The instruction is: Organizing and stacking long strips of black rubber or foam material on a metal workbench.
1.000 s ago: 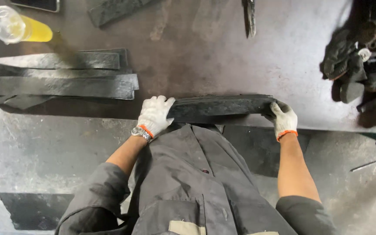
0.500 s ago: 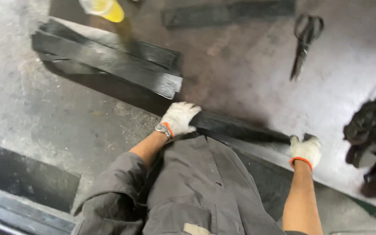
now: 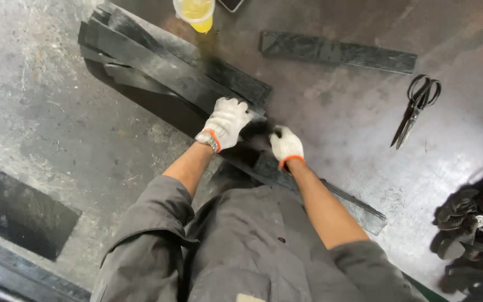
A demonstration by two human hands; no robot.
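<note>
Head view looks straight down over a grey work jacket (image 3: 241, 251) with sleeves pushed up to the elbows, both forearms bare and reaching away from the body. Just past the jacket, a long black strip (image 3: 359, 210) lies slantwise on the metal tabletop (image 3: 342, 128), its near end running out to the right of the right forearm. The right hand (image 3: 286, 145), in a white knit glove with an orange cuff, rests on the far end of this strip, fingers curled down over it and thumb tucked in; how firmly it grips I cannot tell. Just to its left, the left hand (image 3: 227, 120), gloved the same way and with a watch (image 3: 206, 140) at the wrist, lies palm down with fingers bent over the near end of a stack of black strips (image 3: 169, 72). Whether it clasps the top strip or only presses on it is not clear. The two hands are close together, almost touching.

The stack runs from the left hand away to the far left, several long pieces lying askew over each other. At the far edge stands a clear plastic cup of yellow drink (image 3: 195, 12), just beside the stack. To the far right lies another single black strip (image 3: 336, 51), apart from the rest. Right of the hands, well apart, lie black-handled shears (image 3: 416, 107). A heap of dark gloves (image 3: 470, 223) sits at the right edge, nearer in.
</note>
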